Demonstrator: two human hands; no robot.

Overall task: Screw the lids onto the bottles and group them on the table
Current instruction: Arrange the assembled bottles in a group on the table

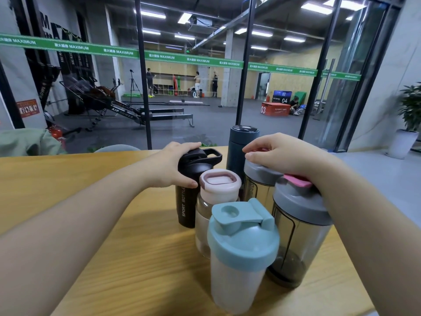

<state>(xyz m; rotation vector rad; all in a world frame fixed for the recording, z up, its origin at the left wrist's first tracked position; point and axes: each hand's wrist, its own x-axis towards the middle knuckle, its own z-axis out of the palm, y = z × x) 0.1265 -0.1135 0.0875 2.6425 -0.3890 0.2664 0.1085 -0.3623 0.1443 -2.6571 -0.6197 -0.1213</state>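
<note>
The left hand (169,164) wraps the lid end of the black bottle (188,190), thumb against its side and fingers curled over the cap; white lettering runs up its matte body. Just right of that grip stands the clear bottle (205,215) with a pale pink lid, and nearer the camera a frosted shaker (239,265) with a light teal flip cap. Beyond these, between the two hands, rises a dark blue flask (239,144). The right hand (289,156) lies on top of a smoky bottle (257,179) with a grey lid, fingers bent over its red cap; whether it truly clamps, I cannot tell. Beneath that wrist stands another smoky grey-lidded shaker (300,236), pink tab up. All six are clustered, lidded, on the wooden table (102,258).
</note>
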